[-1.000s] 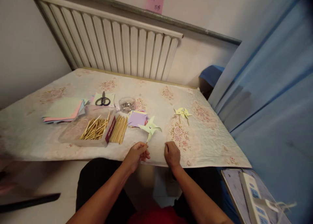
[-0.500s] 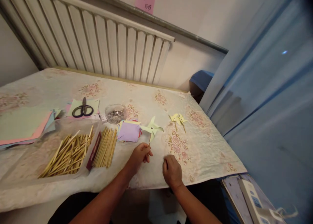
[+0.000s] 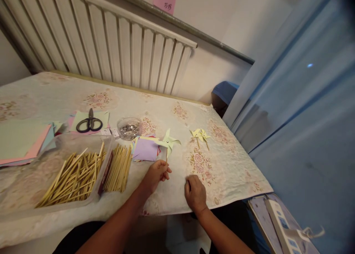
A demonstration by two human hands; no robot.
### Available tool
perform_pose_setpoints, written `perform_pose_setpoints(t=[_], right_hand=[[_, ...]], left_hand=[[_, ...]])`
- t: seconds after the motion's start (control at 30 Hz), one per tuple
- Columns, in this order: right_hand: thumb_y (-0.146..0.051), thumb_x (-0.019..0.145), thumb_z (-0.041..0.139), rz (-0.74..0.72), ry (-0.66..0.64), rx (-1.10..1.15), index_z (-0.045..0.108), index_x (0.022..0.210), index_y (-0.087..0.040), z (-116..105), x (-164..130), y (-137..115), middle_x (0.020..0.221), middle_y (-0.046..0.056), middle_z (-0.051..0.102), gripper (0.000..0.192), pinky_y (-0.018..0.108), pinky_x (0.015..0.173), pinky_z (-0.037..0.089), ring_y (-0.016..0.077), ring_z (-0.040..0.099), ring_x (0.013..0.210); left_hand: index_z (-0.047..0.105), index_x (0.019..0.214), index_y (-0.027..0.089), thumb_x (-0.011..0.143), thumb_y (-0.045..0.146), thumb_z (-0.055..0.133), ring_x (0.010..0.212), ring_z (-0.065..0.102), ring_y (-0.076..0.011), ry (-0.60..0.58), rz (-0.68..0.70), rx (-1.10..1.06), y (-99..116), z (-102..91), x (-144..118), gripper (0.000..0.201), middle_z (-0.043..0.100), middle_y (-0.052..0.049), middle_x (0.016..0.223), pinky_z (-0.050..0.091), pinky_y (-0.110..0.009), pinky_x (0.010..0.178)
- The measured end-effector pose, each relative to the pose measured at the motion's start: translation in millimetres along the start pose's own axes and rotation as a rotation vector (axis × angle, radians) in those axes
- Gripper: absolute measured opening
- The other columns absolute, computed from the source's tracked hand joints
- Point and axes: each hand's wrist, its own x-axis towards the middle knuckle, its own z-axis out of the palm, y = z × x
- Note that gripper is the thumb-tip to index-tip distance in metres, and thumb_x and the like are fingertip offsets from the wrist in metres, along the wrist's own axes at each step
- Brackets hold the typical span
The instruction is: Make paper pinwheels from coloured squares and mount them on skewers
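Note:
Between the thumb and fingers of my left hand is the thin stick of a pale green paper pinwheel. The pinwheel stands upright above the hand, with a small silvery pin at its centre. My right hand rests on the cloth near the table's front edge, fingers curled in and nothing visible in them. Two yellow pinwheels on sticks lie beyond it. Left of the held pinwheel is a stack of coloured paper squares, purple on top.
A plastic box holds many sticks, with a bundle of sticks beside it. Behind are a clear bowl of metal pins, scissors on paper, and large coloured sheets. A blue curtain hangs at the right.
My left hand stays closed on the stick, and the pinwheel has shifted slightly left, its blades at a different angle. My right hand has not moved. The view has turned a little.

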Motion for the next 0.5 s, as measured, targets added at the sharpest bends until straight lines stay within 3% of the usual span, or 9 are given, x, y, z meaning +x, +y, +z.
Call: perform_pose_setpoints(t=[0.23,0.4,0.5], right_hand=[[-0.014,0.083,0.044,0.139,0.009,0.177,0.062,0.082,-0.018,3,9,-7,0.080,0.006,0.061,0.019,0.029,0.072,0.043,0.0182,0.057,0.076],[-0.027,0.077,0.051,0.561,-0.007,0.591,0.061,0.068,-0.018,3,50,-37,0.059,-0.001,0.056,0.017,0.025,0.057,0.039,0.0144,0.050,0.057],[-0.031,0.072,0.056,0.685,-0.010,0.812,0.058,0.064,-0.018,-2,76,-57,0.054,-0.004,0.052,0.016,0.024,0.052,0.038,0.0120,0.046,0.051]], left_hand=[[0.050,0.079,0.016,0.068,0.037,0.069,0.049,0.054,-0.0070,-0.013,-0.013,-0.030,1,-0.4,1,0.030,0.062,0.000,0.073,0.030,-0.020,0.044],[0.049,0.081,0.016,0.071,0.036,0.067,0.050,0.055,-0.0072,-0.040,-0.008,-0.022,-6,-1.6,3,0.029,0.063,-0.001,0.075,0.031,-0.020,0.045],[0.049,0.081,0.016,0.072,0.036,0.066,0.050,0.055,-0.0069,-0.047,-0.009,-0.013,-7,-2.1,3,0.027,0.063,-0.001,0.076,0.031,-0.020,0.046]])
